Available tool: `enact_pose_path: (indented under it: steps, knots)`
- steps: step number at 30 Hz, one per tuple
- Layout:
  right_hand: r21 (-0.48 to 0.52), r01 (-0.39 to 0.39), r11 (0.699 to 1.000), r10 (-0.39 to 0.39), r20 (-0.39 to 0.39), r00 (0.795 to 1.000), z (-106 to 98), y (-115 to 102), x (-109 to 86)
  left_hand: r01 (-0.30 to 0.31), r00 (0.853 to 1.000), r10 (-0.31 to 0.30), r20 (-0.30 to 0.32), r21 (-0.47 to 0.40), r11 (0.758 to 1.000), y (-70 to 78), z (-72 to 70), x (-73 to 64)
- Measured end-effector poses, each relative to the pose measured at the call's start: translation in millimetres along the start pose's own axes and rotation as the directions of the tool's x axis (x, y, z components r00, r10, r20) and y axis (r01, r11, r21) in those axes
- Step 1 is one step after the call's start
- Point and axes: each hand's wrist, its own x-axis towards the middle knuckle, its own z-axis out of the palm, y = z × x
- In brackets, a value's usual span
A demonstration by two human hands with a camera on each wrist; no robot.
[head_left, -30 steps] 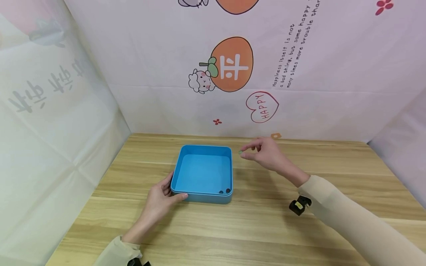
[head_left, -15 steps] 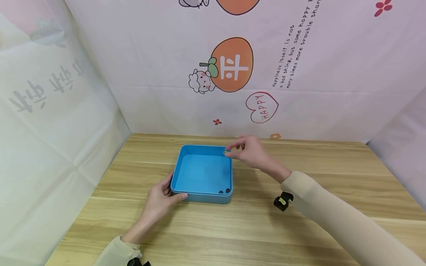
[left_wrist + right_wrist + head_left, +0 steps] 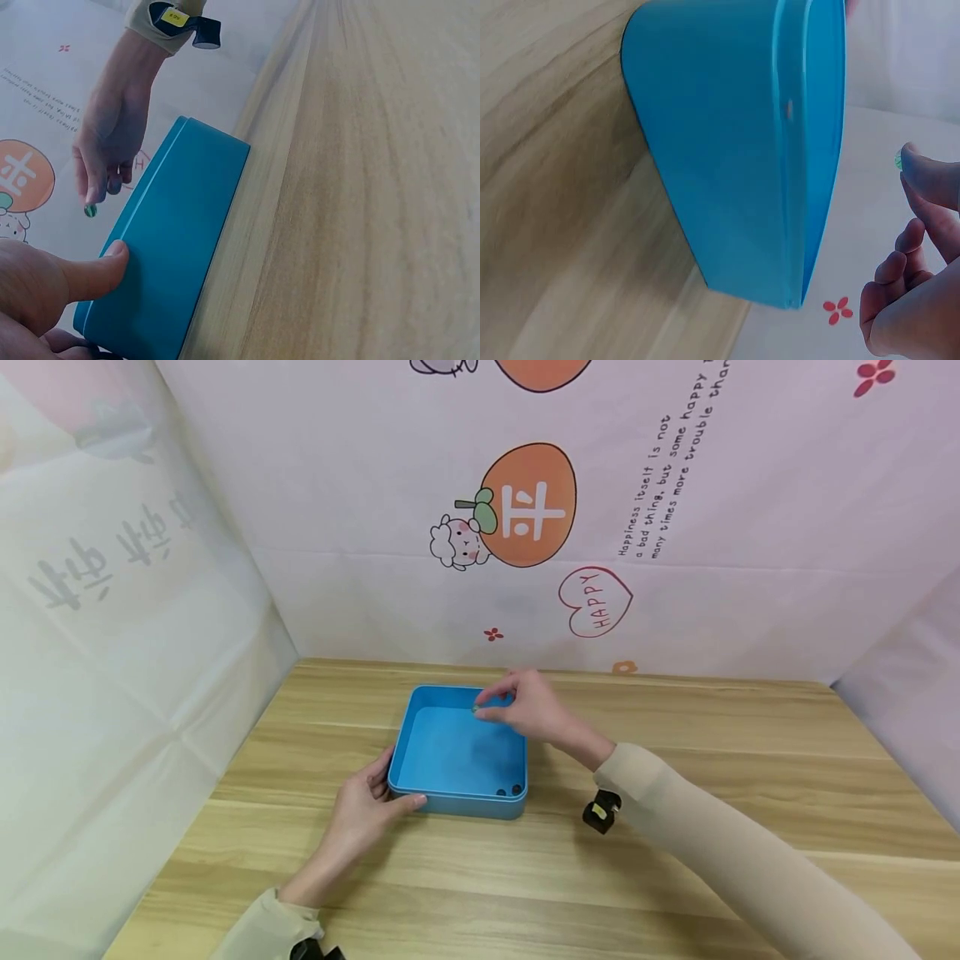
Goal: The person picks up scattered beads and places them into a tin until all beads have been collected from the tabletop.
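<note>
A blue square box (image 3: 457, 807) without a lid sits on the table. My left hand (image 3: 360, 810) holds it at the near left corner, thumb on the front wall and fingers along the left side. Over the back part of the box, my right hand (image 3: 528, 706) pinches a small glass marble (image 3: 91, 211) with a green swirl between thumb and index finger. The marble (image 3: 898, 160) shows at the fingertips in the right wrist view too. Two small dark round balls (image 3: 516, 790) lie inside the box at the near right corner.
The wooden table (image 3: 480, 885) reaches back to a printed white cloth (image 3: 360, 602) hanging behind it. Another cloth (image 3: 150, 635) hangs along the left side. A black wrist camera (image 3: 602, 812) hangs under the right sleeve.
My right hand has moved left with the marble, from beside the box to above its inside. The left hand keeps its grip and the box stays in place.
</note>
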Motion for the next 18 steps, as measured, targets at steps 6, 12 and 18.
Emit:
enact_pose_path:
  steps: [6, 12, 18]
  knots:
    - [0.014, 0.007, 1.000, -0.007, 0.018, 1.000, 14.2, -0.6, 3.7, -0.003, 1.000, 0.003, 0.007, 0.006, 1.000, -1.2, -0.3, 0.3]
    - [0.022, -0.004, 1.000, 0.003, 0.023, 1.000, 23.5, 0.9, 6.9, -0.008, 1.000, 0.007, 0.005, 0.013, 1.000, -1.0, -0.3, -0.6]
    - [-0.014, 0.018, 1.000, -0.018, 0.019, 1.000, 29.4, 1.4, 8.9, -0.010, 1.000, 0.010, 0.005, 0.006, 1.000, -0.9, -0.2, 0.0]
